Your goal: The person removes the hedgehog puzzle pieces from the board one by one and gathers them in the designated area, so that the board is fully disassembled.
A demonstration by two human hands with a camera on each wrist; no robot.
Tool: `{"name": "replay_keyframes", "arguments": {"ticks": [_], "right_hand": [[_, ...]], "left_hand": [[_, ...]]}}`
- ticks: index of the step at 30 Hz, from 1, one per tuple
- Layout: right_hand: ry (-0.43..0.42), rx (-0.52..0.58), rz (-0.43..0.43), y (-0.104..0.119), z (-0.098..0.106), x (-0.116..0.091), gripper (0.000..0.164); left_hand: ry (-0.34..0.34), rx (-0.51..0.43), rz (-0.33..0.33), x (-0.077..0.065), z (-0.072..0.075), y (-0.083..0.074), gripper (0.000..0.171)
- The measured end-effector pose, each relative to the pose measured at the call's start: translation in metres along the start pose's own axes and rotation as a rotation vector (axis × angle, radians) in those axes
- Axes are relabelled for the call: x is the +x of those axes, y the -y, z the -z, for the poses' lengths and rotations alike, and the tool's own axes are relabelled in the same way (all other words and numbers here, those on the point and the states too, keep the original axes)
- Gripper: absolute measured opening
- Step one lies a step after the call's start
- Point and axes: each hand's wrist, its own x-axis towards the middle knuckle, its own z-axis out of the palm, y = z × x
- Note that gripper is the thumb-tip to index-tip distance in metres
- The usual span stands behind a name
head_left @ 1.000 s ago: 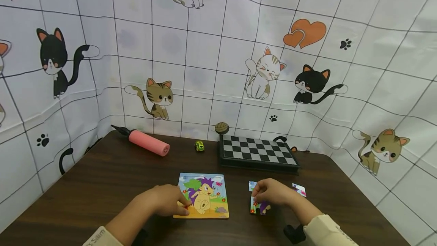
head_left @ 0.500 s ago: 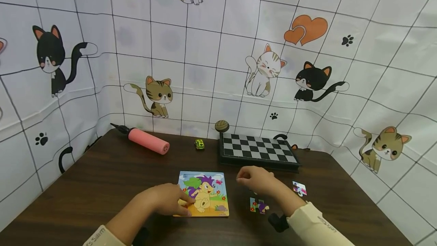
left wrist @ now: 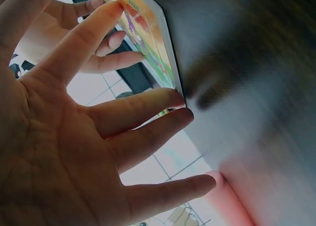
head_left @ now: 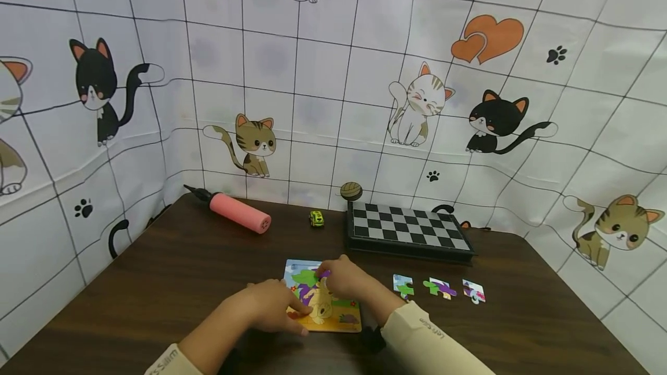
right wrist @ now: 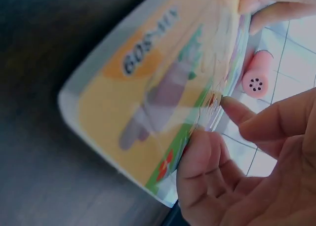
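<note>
While the left hand (head_left: 271, 305) stays on the lower left of the square, glossy puzzle board printed with a yellow-and-purple hedgehog (head_left: 333, 312), the right hand (head_left: 344, 279) has crossed from the loose pieces to the board's upper right part. Its fingers are bent there, but whether that grip pinches a piece cannot be told. The left hand's grip is relaxed, with fingers extended and spread, touching the picture and the edge.

The board lies on the dark brown, wood-patterned surface (head_left: 208, 282). To its right, three flat pieces now show in a row: a blue-and-green piece (head_left: 403, 285), a green-and-purple piece (head_left: 443, 288) uncovered by the right hand's departure, and a white-and-purple piece (head_left: 473, 291). A purple piece with red flowers, visible half a second ago, no longer shows; the cream right sleeve (head_left: 429, 334) crosses near that spot, so it may be covered or carried.

The shift suggests the work has passed from choosing among pieces to fitting or adjusting on the board. With three pieces lying outside it, the puzzle seems unfinished.
</note>
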Motion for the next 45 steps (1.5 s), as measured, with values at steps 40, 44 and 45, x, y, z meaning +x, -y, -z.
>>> {"name": "replay_keyframes", "arguments": {"ticks": [40, 44, 45], "right_hand": [[-0.134, 0.506, -0.101, -0.179, 0.069, -0.114, 0.026], [-0.172, 0.461, -0.136, -0.195, 0.07, -0.125, 0.024], [-0.196, 0.438, -0.153, -0.197, 0.069, -0.126, 0.023]], "left_hand": [[-0.017, -0.012, -0.006, 0.005, -0.001, -0.006, 0.038], [-0.041, 0.0, -0.04, 0.008, -0.006, -0.013, 0.042], [-0.045, 0.005, -0.056, 0.009, -0.007, -0.015, 0.043]]}}
